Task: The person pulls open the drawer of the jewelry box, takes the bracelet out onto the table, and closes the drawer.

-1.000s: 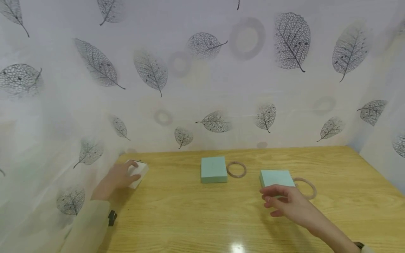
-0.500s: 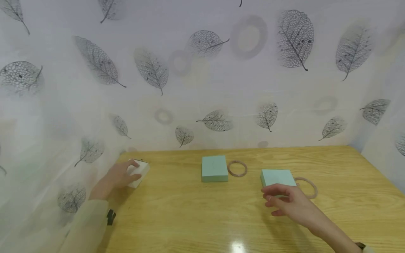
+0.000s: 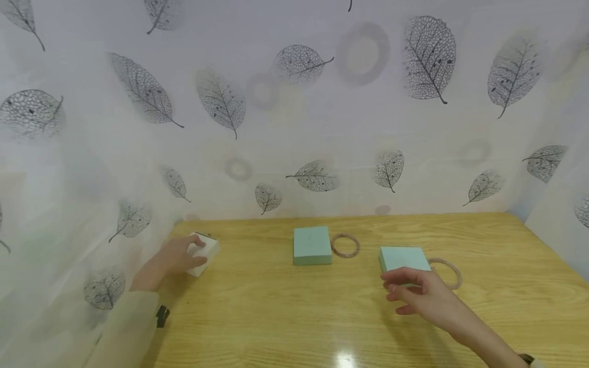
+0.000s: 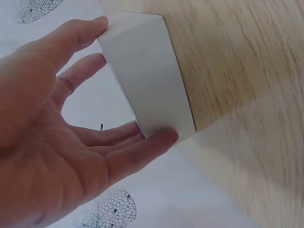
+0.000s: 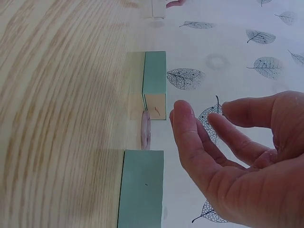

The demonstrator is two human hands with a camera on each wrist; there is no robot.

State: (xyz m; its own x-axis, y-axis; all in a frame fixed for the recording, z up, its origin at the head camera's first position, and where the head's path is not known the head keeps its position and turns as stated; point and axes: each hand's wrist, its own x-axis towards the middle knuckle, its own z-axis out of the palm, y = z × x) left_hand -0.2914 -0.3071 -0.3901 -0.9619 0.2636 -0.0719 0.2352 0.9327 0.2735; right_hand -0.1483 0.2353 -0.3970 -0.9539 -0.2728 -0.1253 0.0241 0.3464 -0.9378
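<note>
At the left end of the table, my left hand (image 3: 172,258) holds a small white box (image 3: 207,255). In the left wrist view, its fingers and thumb span the white box (image 4: 147,76) from one end to the other. My right hand (image 3: 428,296) hovers with loosely bent fingers in front of a mint-green box (image 3: 402,258) and overlaps its near edge. Nothing is between the fingers of the right hand (image 5: 237,156) in the right wrist view. A pinkish bangle (image 3: 453,273) lies just right of that box, partly hidden behind the hand.
A second mint-green box (image 3: 311,245) stands at the middle back of the wooden table (image 3: 276,317), with another bangle (image 3: 345,254) flat beside its right side. A white leaf-patterned sheet (image 3: 257,117) encloses the table at the back and sides.
The white box has shifted slightly right and toward me in my left hand's grip. My right hand has stayed in place, as have the green boxes and bangles.
</note>
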